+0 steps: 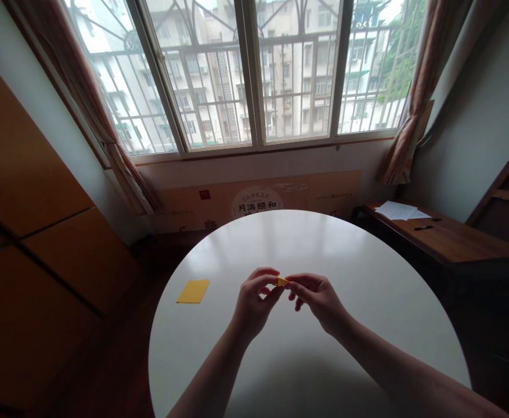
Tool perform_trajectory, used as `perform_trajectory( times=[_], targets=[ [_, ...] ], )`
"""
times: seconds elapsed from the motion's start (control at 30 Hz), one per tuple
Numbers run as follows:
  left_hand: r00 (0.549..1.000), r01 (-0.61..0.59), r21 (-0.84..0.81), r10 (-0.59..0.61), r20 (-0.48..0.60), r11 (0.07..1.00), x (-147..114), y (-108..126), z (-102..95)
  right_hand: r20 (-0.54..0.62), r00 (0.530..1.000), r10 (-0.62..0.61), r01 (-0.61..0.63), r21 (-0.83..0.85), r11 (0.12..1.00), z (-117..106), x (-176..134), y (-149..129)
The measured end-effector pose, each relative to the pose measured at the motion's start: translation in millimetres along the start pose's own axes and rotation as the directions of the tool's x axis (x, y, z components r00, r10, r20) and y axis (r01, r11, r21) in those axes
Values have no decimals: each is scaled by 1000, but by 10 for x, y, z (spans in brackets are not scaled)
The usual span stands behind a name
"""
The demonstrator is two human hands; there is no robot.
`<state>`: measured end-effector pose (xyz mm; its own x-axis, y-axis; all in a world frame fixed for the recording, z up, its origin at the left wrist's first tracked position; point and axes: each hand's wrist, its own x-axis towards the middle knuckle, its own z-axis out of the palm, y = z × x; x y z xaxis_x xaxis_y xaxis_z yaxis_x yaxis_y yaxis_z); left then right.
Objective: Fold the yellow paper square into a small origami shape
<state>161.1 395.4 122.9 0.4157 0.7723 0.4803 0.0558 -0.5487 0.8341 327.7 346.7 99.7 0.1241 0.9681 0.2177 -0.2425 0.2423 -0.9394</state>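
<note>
A small piece of folded yellow paper [282, 281] is held up between my two hands over the white round table [245, 377]. My left hand [256, 299] pinches its left side between thumb and fingers. From the other side, my right hand [317, 295] grips the right tip with thumb and forefinger, its other fingers curled below. Part of the folded paper is hidden by my fingertips. To the left of my hands, a square yellow sheet or stack of paper [193, 291] lies flat on the table.
A brown wooden bench [450, 238] at the right carries white papers [400, 210] and a dark pen-like object [423, 228]. Behind the table, a printed cardboard panel [336, 191] stands under the barred window. A wooden cabinet [28, 174] is on the left.
</note>
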Motion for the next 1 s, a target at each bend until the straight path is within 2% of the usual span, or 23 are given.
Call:
perform_trajectory(
  times=[0.23, 0.47, 0.6, 0.73, 1.0],
  targets=[
    [1000, -10, -28, 10, 10, 1000, -3, 25, 8, -5, 999, 41, -41, 72, 997, -11, 13, 22],
    [989, -145, 92, 144, 15, 985, -10, -5, 8, 11, 994, 112, -113, 154, 982, -6, 18, 16],
    [971, -238, 144, 241, -1, 961, -18, -59, -2, 37, 975, 218, -221, 216, 951, 20, -10, -19],
    [957, -278, 242, 290, -16, 930, -32, -81, -22, 49, 948, 314, -315, 285, 905, 46, -37, -34],
    [949, -306, 368, 312, 46, 878, -45, -57, -24, 54, 948, 314, -314, 314, 896, 31, -29, -11]
  ],
)
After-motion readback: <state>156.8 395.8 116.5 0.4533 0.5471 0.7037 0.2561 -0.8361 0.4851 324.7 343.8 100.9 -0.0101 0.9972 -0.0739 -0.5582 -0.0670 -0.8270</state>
